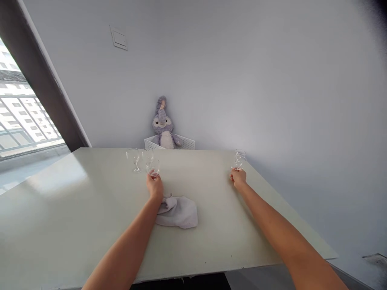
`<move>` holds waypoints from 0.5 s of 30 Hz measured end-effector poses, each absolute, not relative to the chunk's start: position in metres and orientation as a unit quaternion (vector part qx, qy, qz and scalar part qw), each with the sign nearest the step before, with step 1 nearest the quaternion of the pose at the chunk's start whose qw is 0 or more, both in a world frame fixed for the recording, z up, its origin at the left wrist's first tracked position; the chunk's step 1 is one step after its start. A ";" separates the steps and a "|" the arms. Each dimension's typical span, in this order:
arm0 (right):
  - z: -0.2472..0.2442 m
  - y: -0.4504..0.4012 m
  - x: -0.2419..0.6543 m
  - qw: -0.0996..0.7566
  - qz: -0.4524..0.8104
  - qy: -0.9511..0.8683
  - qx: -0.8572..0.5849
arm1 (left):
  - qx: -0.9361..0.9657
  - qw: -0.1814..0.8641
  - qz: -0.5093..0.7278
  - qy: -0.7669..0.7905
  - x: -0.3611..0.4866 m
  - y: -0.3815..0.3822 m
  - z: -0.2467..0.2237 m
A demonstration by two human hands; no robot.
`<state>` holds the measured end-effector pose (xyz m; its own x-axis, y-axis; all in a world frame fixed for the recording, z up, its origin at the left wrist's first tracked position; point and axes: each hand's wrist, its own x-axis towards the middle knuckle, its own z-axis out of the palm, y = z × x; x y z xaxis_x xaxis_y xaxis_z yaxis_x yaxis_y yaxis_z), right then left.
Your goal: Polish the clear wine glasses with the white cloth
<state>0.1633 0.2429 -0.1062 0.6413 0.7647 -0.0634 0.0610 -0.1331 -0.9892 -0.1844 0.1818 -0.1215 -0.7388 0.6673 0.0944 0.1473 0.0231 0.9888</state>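
Note:
My left hand (155, 186) is closed around the lower part of a clear stemmed glass (152, 164), whose bowl stands above my fingers. Two more stemmed glasses, a left one (133, 155) and one behind (148, 154), stand close by on the table. Over on the right, my right hand (238, 177) is closed at the base of another clear glass (240, 162). Directly behind that glass shows the rim of a further glass (240, 151), partly overlapped. A crumpled light grey cloth (180, 212) lies beside my left wrist, partly covered by it.
The pale table (208, 237) meets a wall along its far and right sides. At the back, a purple plush rabbit (163, 125) sits in a white perforated basket (189, 143). A dark-framed window (24, 112) is at left, and a switch (119, 38) is on the wall.

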 end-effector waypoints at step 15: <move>-0.103 0.196 -0.056 0.448 0.543 -0.488 -0.517 | 0.196 0.091 0.650 0.729 -0.272 0.191 -0.109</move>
